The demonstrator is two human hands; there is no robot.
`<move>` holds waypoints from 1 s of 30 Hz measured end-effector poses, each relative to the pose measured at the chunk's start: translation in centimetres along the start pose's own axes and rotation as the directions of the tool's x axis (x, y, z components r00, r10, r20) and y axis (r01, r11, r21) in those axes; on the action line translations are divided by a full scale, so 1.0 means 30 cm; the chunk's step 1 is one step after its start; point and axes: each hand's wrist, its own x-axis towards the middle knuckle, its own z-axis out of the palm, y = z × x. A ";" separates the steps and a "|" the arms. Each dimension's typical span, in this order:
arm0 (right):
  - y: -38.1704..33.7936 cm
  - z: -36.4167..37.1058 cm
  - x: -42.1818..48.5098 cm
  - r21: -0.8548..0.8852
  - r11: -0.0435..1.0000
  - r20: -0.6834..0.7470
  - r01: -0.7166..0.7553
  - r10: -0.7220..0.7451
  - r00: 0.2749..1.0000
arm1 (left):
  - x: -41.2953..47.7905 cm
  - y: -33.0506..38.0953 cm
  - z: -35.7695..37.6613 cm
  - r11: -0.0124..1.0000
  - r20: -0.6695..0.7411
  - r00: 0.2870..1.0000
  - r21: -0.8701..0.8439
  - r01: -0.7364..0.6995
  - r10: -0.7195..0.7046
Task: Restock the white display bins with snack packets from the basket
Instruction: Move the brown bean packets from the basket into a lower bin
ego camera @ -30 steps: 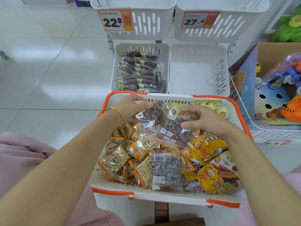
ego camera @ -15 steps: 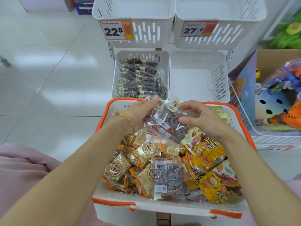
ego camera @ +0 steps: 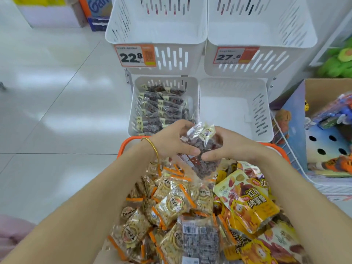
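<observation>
Bright, even overhead light – glare patches on the floor tiles (ego camera: 57,121) – wide-angle bowing, soft edges

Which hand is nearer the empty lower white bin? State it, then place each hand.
Right. The right hand sits just below the empty lower bin's front wall. The left hand is below the filled lower bin beside it. Both hold the clear packets.

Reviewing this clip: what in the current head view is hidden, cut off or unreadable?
- How many dark packets are held: the left hand and right hand cover them.
- The orange-rimmed basket: its near rim is cut off by the bottom edge and its floor is buried under snack packets.
- Small print on the 22.8 price tag and 27.6 price tag: too small.
- The upper bins: their back walls are cropped by the top edge.
</observation>
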 end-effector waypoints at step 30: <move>0.045 -0.108 0.683 -0.280 0.914 -0.615 -0.295 0.065 0.786 | 0.582 -0.252 -0.137 0.997 -0.400 0.914 0.056 -0.051 0.069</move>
